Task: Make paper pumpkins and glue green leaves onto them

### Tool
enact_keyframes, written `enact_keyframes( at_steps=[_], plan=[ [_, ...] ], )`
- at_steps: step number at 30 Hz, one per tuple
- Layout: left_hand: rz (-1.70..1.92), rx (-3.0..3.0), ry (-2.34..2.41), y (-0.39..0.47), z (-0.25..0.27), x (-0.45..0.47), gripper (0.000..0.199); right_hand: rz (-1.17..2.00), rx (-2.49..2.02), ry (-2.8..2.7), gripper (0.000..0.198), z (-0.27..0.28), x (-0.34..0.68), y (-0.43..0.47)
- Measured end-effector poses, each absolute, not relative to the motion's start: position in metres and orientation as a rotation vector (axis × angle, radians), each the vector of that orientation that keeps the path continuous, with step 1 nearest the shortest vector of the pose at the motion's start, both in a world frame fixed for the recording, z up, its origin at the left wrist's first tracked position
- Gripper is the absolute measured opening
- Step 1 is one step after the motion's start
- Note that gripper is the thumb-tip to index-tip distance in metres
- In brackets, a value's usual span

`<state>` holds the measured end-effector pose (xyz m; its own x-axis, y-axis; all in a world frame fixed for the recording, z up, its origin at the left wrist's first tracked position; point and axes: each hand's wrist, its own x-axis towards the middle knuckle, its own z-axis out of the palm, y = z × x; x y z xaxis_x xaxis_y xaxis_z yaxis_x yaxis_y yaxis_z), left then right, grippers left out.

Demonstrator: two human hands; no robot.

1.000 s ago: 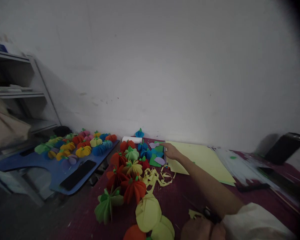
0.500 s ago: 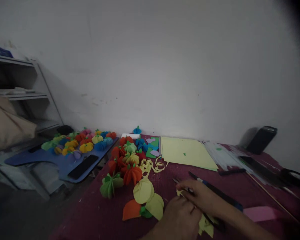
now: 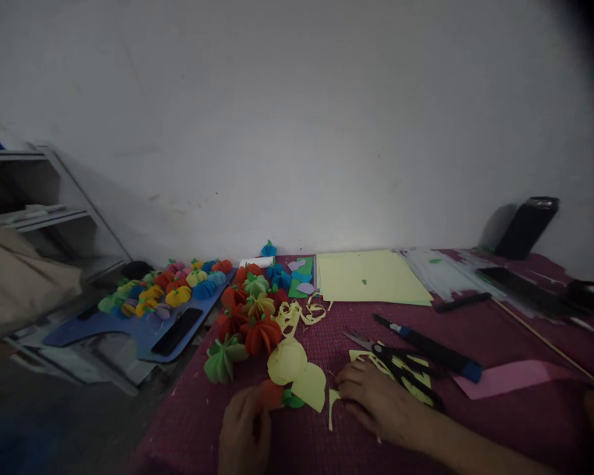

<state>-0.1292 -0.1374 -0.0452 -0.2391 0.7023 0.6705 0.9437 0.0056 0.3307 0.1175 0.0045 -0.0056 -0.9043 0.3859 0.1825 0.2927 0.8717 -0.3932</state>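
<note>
My left hand (image 3: 245,429) is at the table's front edge, its fingers curled round the left end of a folded orange paper piece (image 3: 273,394). A small green paper leaf (image 3: 292,398) lies against that piece. Just beyond are a pale yellow paper circle (image 3: 287,361) and a folded yellow paper piece (image 3: 309,386). My right hand (image 3: 376,402) lies palm down on the table, fingers stretched out and holding nothing, beside a thin yellow offcut (image 3: 333,406). Black-handled scissors (image 3: 393,363) rest just beyond it on yellow paper scraps (image 3: 416,379).
Paper pumpkins (image 3: 260,333) cluster left of centre; more (image 3: 178,295) sit on a blue side table (image 3: 129,333) with a black phone (image 3: 178,332). Yellow sheets (image 3: 371,277) lie at the back. A blue-black cutter (image 3: 435,349), pink strip (image 3: 515,377) and dark bottle (image 3: 527,227) are to the right.
My hands have parted: the left has moved left to the orange piece. The scissors, earlier under my right hand, now lie free on the scraps. The view has shifted slightly.
</note>
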Motion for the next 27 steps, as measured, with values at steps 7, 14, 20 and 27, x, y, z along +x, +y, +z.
enact_keyframes(
  at_steps=[7, 14, 20, 27],
  plan=[
    [-1.034, -1.614, -2.143, -0.132, -0.052, -0.125, 0.028, 0.216, -0.560, -2.827, 0.012, -0.023, 0.122, 0.021],
    [-0.884, -1.684, -2.311, -0.130, -0.050, -0.123, 0.038, 0.125, -0.723, -2.733, 0.013, -0.026, 0.127, 0.021],
    [-0.779, -1.679, -2.433, -0.130, -0.039, -0.116, 0.040, 0.405, -0.459, -2.729, 0.036, -0.013, 0.116, -0.008],
    [-0.706, -1.694, -2.483, -0.132, -0.026, -0.107, 0.044, 0.211, -0.622, -2.872, 0.021, -0.019, 0.121, 0.024]
  ],
)
